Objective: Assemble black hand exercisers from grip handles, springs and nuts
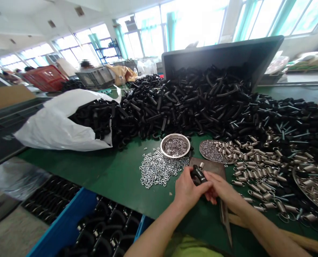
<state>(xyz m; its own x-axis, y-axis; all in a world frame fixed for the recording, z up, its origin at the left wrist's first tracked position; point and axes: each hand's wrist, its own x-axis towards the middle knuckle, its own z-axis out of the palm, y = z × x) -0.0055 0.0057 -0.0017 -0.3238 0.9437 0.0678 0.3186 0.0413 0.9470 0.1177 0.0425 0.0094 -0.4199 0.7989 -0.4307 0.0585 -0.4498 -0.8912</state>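
My left hand [187, 187] is closed around a black plastic handle [199, 174], thumb on its near side. My right hand [222, 187] closes on the same handle from the right, its thumb and fingers at the lower end; what the fingertips cover is hidden. A small metal spring [201, 165] shows beside the handle's far end. Both hands are just above a flat metal plate [209, 167]. Left of them lies a spread of small metal nuts [156, 171]. A round steel bowl [188, 145] holding small metal pieces stands beyond it.
Black handles [159, 110] lie heaped behind, spilling from a tilted grey bin [263, 53] and a white sack [57, 125]. Springs [255, 173] and black-headed screws [284, 125] cover the right. A shallow dish [211, 151] holds tiny parts. A blue crate [62, 221] of black parts stands front left.
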